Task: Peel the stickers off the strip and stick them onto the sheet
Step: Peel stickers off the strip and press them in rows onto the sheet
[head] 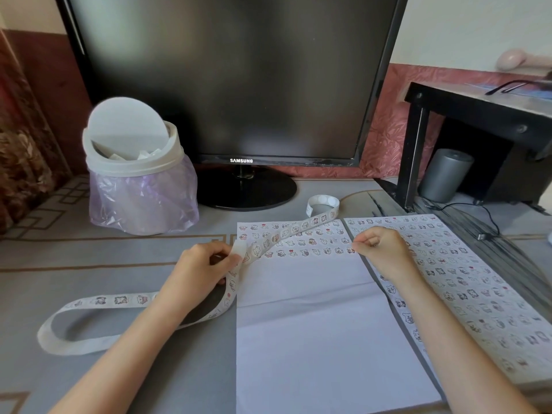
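Observation:
A long white sticker strip point(98, 300) loops over the grey desk on the left, passes through my left hand point(203, 264) and runs up across the sheet to its curled end point(322, 204). My left hand grips the strip at the sheet's left edge. The white sheet point(313, 339) lies in front of me, with rows of small cartoon stickers along its top. My right hand point(379, 249) pinches a small sticker point(351, 250) at the right end of the lowest row, against the sheet.
A second sheet point(466, 282) covered with stickers lies to the right. A white swing-lid bin point(134, 162) with a purple bag stands at the back left, a dark monitor point(227, 85) behind, a black shelf point(478, 115) and cables at the right.

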Available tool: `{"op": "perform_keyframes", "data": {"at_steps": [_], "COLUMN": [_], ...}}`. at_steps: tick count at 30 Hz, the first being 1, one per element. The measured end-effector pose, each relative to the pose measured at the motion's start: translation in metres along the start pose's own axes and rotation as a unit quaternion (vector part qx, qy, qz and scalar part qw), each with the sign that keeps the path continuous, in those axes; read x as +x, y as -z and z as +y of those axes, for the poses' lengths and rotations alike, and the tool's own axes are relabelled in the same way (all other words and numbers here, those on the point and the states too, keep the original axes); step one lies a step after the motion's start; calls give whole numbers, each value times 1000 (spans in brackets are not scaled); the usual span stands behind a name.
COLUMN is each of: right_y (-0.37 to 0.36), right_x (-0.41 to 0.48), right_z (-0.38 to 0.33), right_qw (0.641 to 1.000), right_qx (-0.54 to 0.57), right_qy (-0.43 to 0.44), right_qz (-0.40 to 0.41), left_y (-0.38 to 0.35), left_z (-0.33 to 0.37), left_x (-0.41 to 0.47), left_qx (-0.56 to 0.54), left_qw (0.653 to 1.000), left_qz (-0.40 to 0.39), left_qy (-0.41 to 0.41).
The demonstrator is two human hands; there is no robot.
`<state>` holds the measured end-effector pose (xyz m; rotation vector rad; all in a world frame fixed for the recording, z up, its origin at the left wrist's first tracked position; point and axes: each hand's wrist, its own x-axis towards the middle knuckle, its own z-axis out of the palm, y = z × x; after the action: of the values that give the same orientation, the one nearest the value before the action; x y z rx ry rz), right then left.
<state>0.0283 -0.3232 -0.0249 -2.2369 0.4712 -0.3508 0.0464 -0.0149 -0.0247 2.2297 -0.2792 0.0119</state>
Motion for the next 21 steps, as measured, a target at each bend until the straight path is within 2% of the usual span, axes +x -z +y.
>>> {"op": "perform_keyframes", "data": {"at_steps": [9,13,15,17,21], "right_y": [1,9,7,-3,-47], "right_x": [-1,-8,-16,-29,-52], "right_z": [-3,-31,-57,-83,-116], "right_qw": [1000,998,995,985,960], "right_qx": [3,29,57,106,142], "right_qy": [1,44,82,92,121], "right_qz": [11,22,-23,-102,-210], "left_y": [0,5,8,10,14], "left_z": [-1,-1,1,6,7], "left_x": [1,3,2,1,-1], "left_qx": [-7,-94,-135,-172,-228], "left_qw": [1000,994,989,983,972], "left_qz": [-11,-27,-20,-13,0], "left_qy": [10,54,64,63,64]}}
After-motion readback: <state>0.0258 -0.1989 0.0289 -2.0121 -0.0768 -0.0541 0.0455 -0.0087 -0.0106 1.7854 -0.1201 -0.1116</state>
